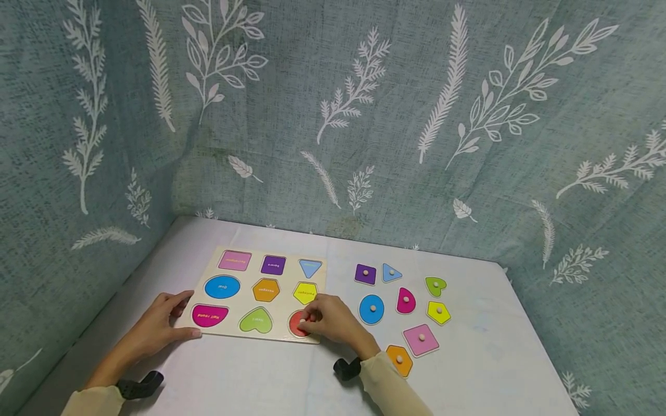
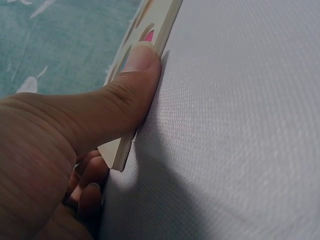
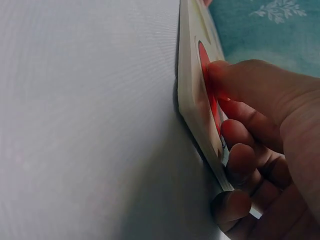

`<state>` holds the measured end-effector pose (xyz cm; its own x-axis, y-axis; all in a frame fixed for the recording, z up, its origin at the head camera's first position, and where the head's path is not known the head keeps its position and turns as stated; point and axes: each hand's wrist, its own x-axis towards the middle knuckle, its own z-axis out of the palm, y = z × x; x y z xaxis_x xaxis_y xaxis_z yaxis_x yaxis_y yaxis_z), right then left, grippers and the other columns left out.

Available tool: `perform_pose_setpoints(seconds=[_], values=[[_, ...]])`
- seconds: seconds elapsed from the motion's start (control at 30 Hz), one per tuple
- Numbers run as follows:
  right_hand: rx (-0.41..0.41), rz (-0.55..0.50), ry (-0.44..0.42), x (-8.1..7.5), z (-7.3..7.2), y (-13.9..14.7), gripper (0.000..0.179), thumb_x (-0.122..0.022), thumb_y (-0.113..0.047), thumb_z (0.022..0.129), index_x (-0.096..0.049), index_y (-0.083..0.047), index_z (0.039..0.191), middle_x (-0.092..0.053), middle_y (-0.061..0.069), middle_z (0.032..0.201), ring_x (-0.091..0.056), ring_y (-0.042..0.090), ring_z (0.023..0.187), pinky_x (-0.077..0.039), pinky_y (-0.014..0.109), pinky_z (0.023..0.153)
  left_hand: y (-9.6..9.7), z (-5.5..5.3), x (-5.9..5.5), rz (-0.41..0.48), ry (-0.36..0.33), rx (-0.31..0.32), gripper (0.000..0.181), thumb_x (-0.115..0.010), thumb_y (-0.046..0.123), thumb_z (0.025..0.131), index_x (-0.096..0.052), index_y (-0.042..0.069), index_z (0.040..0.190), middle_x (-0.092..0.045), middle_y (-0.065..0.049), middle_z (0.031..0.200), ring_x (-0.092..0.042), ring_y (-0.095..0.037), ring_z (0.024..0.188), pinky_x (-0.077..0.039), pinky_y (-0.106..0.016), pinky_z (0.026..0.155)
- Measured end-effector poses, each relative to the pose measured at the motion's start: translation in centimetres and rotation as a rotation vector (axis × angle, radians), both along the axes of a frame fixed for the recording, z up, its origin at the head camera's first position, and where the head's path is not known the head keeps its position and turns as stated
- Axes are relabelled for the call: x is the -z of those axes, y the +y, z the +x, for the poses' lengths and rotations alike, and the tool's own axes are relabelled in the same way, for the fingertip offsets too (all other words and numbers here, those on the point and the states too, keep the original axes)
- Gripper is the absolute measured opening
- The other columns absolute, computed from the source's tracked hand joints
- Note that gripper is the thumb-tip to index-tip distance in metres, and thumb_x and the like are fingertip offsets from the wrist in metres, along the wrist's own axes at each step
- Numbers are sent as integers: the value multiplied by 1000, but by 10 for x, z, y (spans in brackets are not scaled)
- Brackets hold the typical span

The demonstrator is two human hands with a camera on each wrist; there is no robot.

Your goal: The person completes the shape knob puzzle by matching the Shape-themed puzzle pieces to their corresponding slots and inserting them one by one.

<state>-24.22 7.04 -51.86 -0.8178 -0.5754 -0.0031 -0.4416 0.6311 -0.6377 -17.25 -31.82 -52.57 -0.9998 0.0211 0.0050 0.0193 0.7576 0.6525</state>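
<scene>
Apparently the step in hand is setting the red piece [image 1: 295, 323] into its round recess, at the lower right corner of the board [image 1: 286, 300], left of centre in the head frame. The right hand [image 1: 333, 320] pinches the piece between thumb and finger; its knob is hard to tell from the fingertips. As I judge it, the next move calls for a small press until the piece sits flush, then letting go and fetching another. The left hand [image 1: 156, 323] grips the board's lower left corner, probably to steady it.

Farther out, to the right on the tabletop [image 1: 484, 352], lie eight loose pieces: square [image 1: 365, 279], triangle [image 1: 391, 274], heart [image 1: 436, 286], half round [image 1: 406, 301], oval [image 1: 372, 309], pentagon [image 1: 439, 312], rectangle [image 1: 421, 340] and hexagon [image 1: 399, 357]. Their places on the board show matching colours without knobs, so those steps look undone.

Only the head view takes in these pieces and the whole board. The right wrist view adds the board's side edge and, at lower right, the other fingers [image 3: 241, 159] curled by it; whether the piece is fully down stays unclear. The left wrist view shows the thumb [image 2: 140, 62] laid over the rim, which the head view barely gives.
</scene>
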Motion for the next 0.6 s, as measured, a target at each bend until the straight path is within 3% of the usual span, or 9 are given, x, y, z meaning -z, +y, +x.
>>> perform_pose_setpoints(seconds=[0.33,0.6], values=[[9,-19,-60,-2,-1,2,13,-84,-31,88,-75,-22,88,-56,-9,79,-51,6,78,-47,22,69,2,-2,0,-10,5,2,109,-95,43,67,-43,-10,146,-47,-19,110,-46,-31,97,-50,-49,83],[-29,-62,-6,-6,-3,25,16,-82,-32,90,-77,-20,100,-60,-12,81,-54,5,74,-48,22,66,2,-1,-2,-10,-3,-7,110,-95,43,67,-42,-9,147,-46,-21,113,-46,-33,98,-51,-51,84]])
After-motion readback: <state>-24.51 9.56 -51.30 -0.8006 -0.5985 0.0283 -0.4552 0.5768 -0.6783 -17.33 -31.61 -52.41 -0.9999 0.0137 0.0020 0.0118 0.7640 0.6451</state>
